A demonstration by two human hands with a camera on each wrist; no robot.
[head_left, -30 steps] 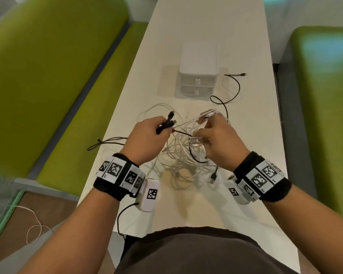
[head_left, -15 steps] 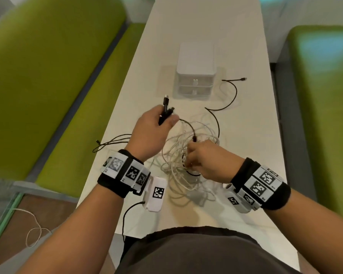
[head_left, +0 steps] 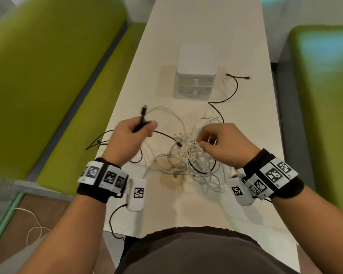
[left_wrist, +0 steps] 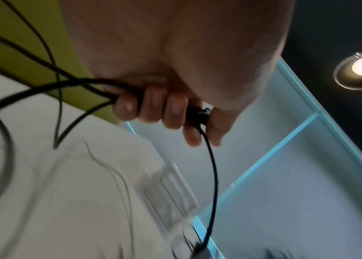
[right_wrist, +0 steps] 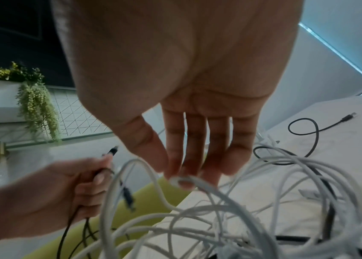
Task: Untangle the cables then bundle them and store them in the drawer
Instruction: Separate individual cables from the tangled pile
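Note:
A tangle of white cables (head_left: 188, 161) lies on the white table (head_left: 196, 26) in front of me, with black cables threaded through it. My left hand (head_left: 133, 135) grips black cable ends (head_left: 144, 115), the plugs sticking up above the fist; its fingers (left_wrist: 153, 108) curl round the black cable (left_wrist: 211, 175). My right hand (head_left: 222, 141) hovers over the tangle's right side and pinches a white cable loop (right_wrist: 182, 180) between thumb and fingertips. A small white drawer unit (head_left: 195, 70) stands behind the tangle, both drawers shut.
Another black cable (head_left: 232, 89) curls to the right of the drawer unit, its plug near the table's right edge. Green benches (head_left: 53, 66) run along both sides of the table. A black strand (head_left: 99, 139) hangs off the left edge.
My left hand has moved left and slightly down with the black cable ends. My right hand has risen from the tangle and now pinches a white loop.

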